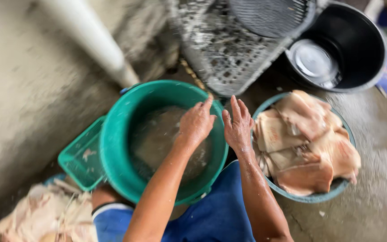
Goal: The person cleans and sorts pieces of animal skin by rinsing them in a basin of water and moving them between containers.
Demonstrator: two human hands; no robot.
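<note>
— Centrally, what occupies the frame?
— Left hand (196, 123) and right hand (237, 127), both empty with fingers spread, over the green bucket (113, 148) of cloudy water.
— And outward?
— Basin of pale meat slabs (307, 145) at right; black bucket (354, 49) upper right; green basket (79, 157) at left.

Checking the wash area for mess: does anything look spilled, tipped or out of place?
Little stands out. The small green basket sits tilted, wedged against the green tub of cloudy water. Pale flat pieces are heaped above the rim of the grey basin. Both hands, left hand and right hand, hover empty. No spill shows, though the picture is blurred.
</note>
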